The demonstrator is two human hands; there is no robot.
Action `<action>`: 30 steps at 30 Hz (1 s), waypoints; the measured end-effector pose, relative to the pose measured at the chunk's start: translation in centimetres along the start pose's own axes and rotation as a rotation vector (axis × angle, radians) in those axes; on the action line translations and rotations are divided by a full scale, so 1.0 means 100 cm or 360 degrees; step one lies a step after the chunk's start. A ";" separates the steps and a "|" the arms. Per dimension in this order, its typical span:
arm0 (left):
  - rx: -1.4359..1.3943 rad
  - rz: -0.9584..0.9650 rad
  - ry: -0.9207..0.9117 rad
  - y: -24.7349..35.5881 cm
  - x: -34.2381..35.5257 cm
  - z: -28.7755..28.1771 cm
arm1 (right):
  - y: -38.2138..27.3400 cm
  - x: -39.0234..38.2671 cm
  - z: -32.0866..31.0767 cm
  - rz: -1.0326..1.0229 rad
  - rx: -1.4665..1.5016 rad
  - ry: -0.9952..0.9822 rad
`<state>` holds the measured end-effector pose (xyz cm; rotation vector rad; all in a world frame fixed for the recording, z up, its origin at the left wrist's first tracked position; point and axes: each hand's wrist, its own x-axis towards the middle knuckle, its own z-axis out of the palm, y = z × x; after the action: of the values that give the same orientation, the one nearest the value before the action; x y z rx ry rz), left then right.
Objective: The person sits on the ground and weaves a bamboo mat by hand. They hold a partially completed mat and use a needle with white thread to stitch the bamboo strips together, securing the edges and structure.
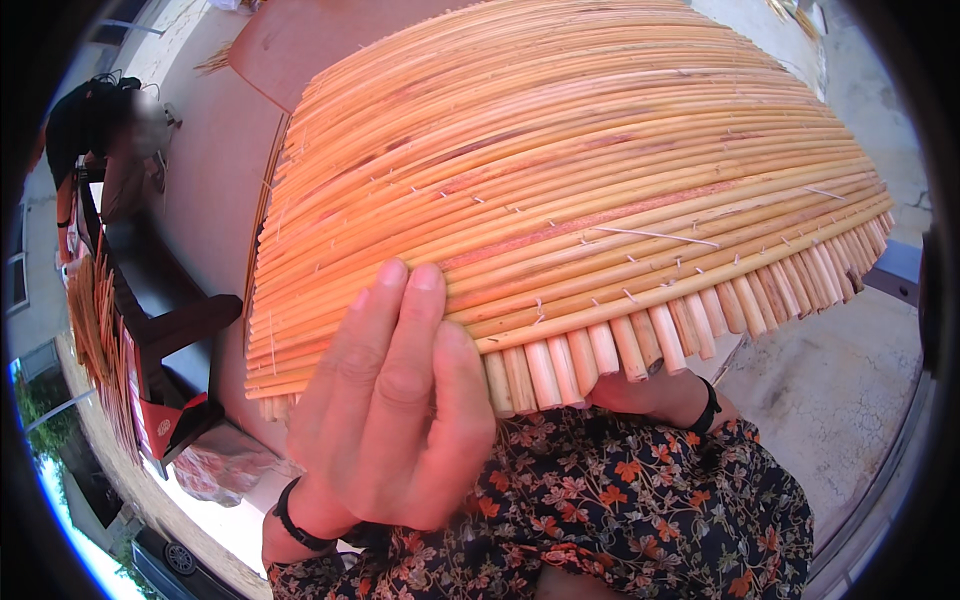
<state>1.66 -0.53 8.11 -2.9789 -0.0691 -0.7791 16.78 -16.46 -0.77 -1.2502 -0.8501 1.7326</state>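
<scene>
A wide panel of reeds [560, 170] fills the middle of the view, its long yellow-orange stalks lying side by side. Short cut reed ends [560, 370] stick out crosswise below its near edge. Small pale thread ends dot the surface, and one longer pale strand [655, 236] lies loose on top. My left hand [390, 400] rests on the near edge with its fingers stretched flat against the stalks and its thumb beside them. Under the panel's near edge is my right hand [650, 397]; the panel hides its fingers, while the wrist with a dark band shows.
Another person [95, 130] bends over a dark frame [165, 330] at the left. Beside it lie a bundle of thin reeds [98, 330], a red bag [165, 425] and a plastic-wrapped bundle [225, 465]. A metal rail [895, 270] runs along the right.
</scene>
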 end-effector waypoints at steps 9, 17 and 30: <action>0.0083 -0.0054 -0.0073 0.002 -0.017 0.014 | -0.002 0.023 0.006 -0.0618 0.1284 -0.0180; 0.0237 -0.0089 0.0013 -0.029 -0.038 0.036 | -0.030 0.025 -0.011 -0.0493 0.0154 0.0203; -0.0064 -0.0694 -0.0129 0.010 -0.080 0.068 | 0.035 0.070 -0.036 -0.0193 0.1656 0.0352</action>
<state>-1.92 -1.23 -1.71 -3.0686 -0.7350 -0.6952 18.24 -11.49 -7.65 -0.6237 0.1463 1.5372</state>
